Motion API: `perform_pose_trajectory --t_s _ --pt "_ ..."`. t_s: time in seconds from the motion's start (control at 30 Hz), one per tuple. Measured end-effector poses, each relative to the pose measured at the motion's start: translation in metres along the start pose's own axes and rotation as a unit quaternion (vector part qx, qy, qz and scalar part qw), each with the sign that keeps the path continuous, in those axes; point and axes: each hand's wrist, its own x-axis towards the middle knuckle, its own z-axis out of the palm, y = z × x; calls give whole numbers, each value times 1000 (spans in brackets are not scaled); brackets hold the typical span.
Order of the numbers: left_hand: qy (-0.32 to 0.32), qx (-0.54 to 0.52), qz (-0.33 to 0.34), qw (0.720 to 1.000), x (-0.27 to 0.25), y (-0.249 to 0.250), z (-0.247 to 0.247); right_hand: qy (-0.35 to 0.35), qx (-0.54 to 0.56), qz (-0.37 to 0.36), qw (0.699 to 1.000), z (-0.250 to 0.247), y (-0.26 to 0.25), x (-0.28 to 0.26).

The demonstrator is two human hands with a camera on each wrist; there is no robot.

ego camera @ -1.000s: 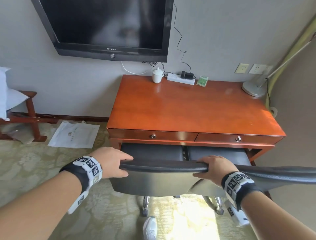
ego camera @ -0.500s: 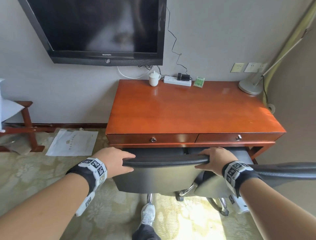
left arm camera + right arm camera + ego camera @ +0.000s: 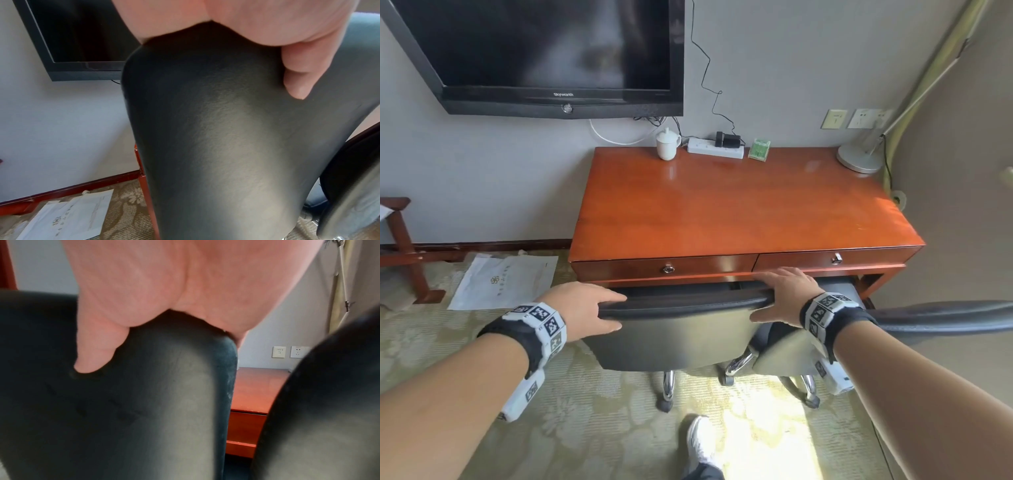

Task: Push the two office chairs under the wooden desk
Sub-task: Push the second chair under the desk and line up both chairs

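A black office chair's backrest (image 3: pixel 681 335) stands just before the front edge of the wooden desk (image 3: pixel 739 209), with its seat under the drawers. My left hand (image 3: pixel 589 310) grips the backrest's top left corner, fingers over the top and thumb (image 3: pixel 296 78) on the back face (image 3: pixel 216 146). At the top right corner my right hand (image 3: pixel 780 298) grips the same way, its thumb (image 3: pixel 92 353) pressed on the leather (image 3: pixel 144 402). The second black chair (image 3: pixel 945 317) stands to the right, partly in front of the desk's right end.
The desk carries a white lidded cup (image 3: pixel 667 145), a power strip (image 3: pixel 714 148), a green box (image 3: pixel 759 149) and a lamp base (image 3: pixel 858 158). A TV (image 3: pixel 544 51) hangs above. A paper bag (image 3: pixel 505 282) and a wooden rack (image 3: pixel 405 250) lie left. My shoe (image 3: pixel 702 442) stands behind the chair.
The chair has rolled forward, so its backrest now sits close to the drawer fronts. Both hands keep their grip, and my foot has stepped forward.
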Motion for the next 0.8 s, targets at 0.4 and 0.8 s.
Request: perform_pose_trajectory --t_s 0.4,0.8 --pt "127 -21 78 989 16 200 -45 122 71 136 981 -48 237 -93" --pt "92 8 113 989 67 463 43 80 -31 110 990 -20 377 -116"
